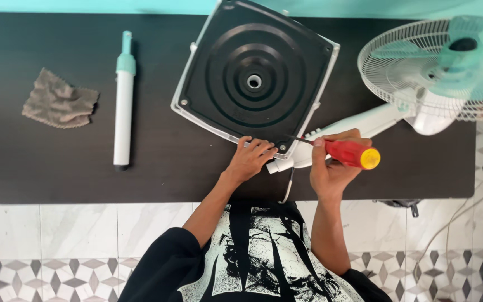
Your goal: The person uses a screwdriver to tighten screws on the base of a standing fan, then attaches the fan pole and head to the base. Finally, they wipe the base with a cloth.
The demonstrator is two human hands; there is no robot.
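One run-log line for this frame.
left hand steadies fan base | right hand holds screwdriver, tip at base corner

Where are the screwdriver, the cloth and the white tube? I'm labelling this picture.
screwdriver (349, 153), head view, on its red handle.
cloth (59, 104), head view, on the middle of the crumpled fabric.
white tube (123, 114), head view, on its white shaft.

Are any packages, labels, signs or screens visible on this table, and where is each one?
None can be seen: the dark table holds only a square fan base, a fan head, a white tube and a grey cloth, all without visible labels.
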